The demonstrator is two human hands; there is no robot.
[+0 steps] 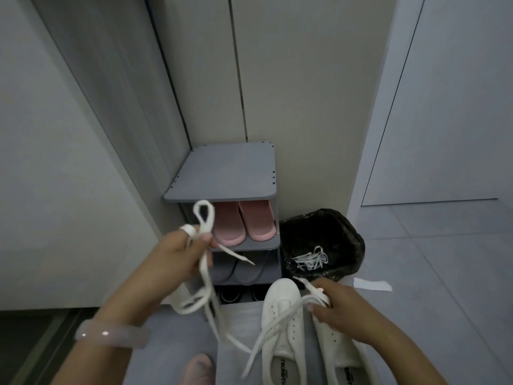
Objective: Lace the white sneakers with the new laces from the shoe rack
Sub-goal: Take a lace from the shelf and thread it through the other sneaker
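Two white sneakers lie side by side low in the head view: the left sneaker and the right sneaker, partly under my right hand. My left hand pinches a white lace with a loop sticking up above the fingers; the lace hangs down and trails across the left sneaker. My right hand grips the toe of the right sneaker together with a white lace end. The grey shoe rack stands behind.
Pink slippers sit on the rack's upper shelf, dark shoes lower down. A black-lined bin right of the rack holds old white laces. A white paper strip lies on the tiled floor. Walls close in on both sides.
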